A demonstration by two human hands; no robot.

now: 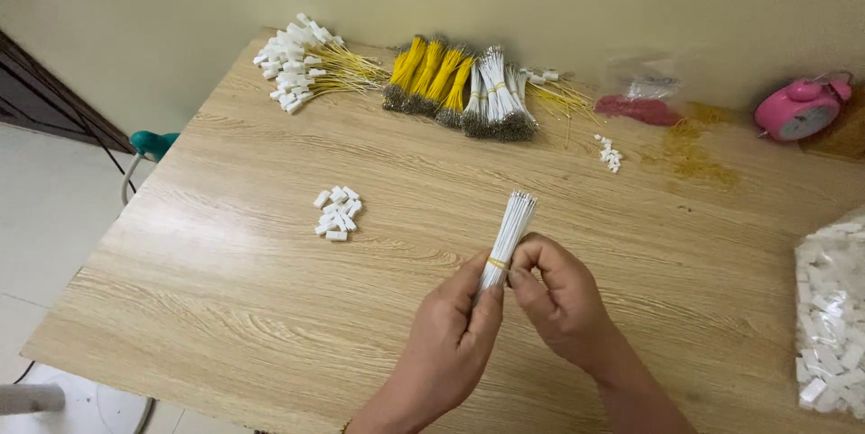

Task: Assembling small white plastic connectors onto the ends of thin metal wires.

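We hold a bundle of white wires (507, 234) between both hands above the middle of the wooden desk (225, 272). Our left hand (450, 335) has its grip closed around the bundle's lower end, thumb and fingers wrapped on it just beneath a yellow band (496, 264). Our right hand (559, 294) sits just beside it, its grip narrowed to a pinch at that same band, fingertips touching the wires. Above the two grips the bundle rises free, tilted up and to the right, its metal tips pointing away from us.

To the left of the bundle, apart from our hands, a small heap of white connectors (337, 213) lies on the desk. Along the far edge by the wall we see a pile of yellow wires with white connectors fitted (302, 60), then yellow wire bundles (428, 73) touching more white wire bundles (496, 91). A few loose connectors (610, 155) lie further right, near a clear bag with red contents (640, 100). A pink alarm clock (800, 108) stands at the far right, and a clear bag of white connectors (833, 308) rests at the desk's right edge
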